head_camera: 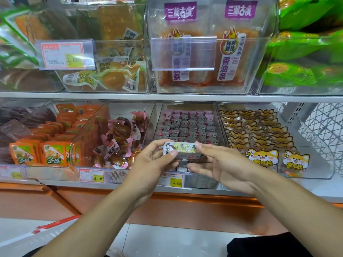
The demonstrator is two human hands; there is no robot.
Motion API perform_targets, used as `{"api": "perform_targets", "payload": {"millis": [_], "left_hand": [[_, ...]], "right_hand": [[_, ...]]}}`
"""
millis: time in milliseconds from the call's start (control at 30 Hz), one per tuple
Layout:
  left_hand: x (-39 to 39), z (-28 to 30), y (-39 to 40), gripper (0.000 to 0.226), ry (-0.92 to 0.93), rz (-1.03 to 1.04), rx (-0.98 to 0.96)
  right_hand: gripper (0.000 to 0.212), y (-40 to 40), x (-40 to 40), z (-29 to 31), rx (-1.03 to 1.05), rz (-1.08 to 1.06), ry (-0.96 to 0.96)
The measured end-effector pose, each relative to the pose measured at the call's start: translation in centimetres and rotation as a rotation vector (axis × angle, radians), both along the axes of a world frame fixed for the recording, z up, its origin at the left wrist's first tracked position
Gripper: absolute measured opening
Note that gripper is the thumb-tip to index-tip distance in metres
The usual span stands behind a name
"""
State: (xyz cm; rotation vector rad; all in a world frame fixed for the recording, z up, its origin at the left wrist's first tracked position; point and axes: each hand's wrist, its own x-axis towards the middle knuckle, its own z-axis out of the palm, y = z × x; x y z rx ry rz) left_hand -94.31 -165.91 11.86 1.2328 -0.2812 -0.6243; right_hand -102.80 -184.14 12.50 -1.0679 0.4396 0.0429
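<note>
The left hand's (pixel 154 162) fingers (pixel 171 153) pinch a small pale-yellow packet (pixel 181 147) with a cartoon figure on it. The thumb lies across its front left corner and the other fingertips curl over its top edge from behind. The right hand (pixel 220 166) meets the packet from the other side. Its thumb tip touches the packet's right end, while its remaining fingers stretch out nearly straight below, loose rather than closed around it.

The packet is held level in the air, just in front of a clear bin (pixel 220 123) on the lower shelf. This bin is filled with neat rows of pink-and-grey sweets (pixel 187 125), and a yellow price tag (pixel 175 181) reading 15.80 sits under its front.

To the right is a bin of dog-faced packets (pixel 259 130). To the left are brown snacks in pink-edged wrappers (pixel 122 138), then orange packets (pixel 53 153). Above the white shelf rail (pixel 167 97) stand red-orange packs with purple labels (pixel 230 58).
</note>
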Motion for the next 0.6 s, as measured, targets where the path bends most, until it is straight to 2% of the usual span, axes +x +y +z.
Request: {"api": "perform_targets", "payload": {"millis": [133, 233, 267, 367, 400, 500, 600], "left_hand": [[-0.1, -0.1, -0.2, 0.032, -0.151, 0.002, 0.065], [0.3, -0.8, -0.6, 0.041, -0.395, 0.076, 0.27], [0.4, -1.1, -0.7, 0.045, -0.504, 0.091, 0.355], [0.4, -2.2, -1.0, 0.054, -0.867, 0.067, 0.607], [0.4, -2.5, -1.1, 0.055, -0.971, 0.047, 0.677], [0.4, -3.3, -1.3, 0.056, -1.182, -0.01, 0.808], [0.5, -3.8, -1.5, 0.06, -1.309, -0.036, 0.91]], "right_hand": [[0.043, 0.0, 0.6, 0.2, 0.028, -0.103, -0.033], [0.034, -0.9, 1.6, 0.6, -0.067, -0.286, -0.09], [0.03, -1.3, 2.1, 0.7, -0.211, -0.35, -0.105], [0.027, -2.6, 4.0, 0.8, -0.828, -0.501, -0.117], [0.028, -2.8, 4.8, 0.7, -0.945, -0.525, -0.137], [0.028, -3.4, 7.3, 0.1, -1.132, -0.539, -0.201], [0.03, -3.3, 9.3, -0.3, -1.315, -0.457, -0.173]]}}
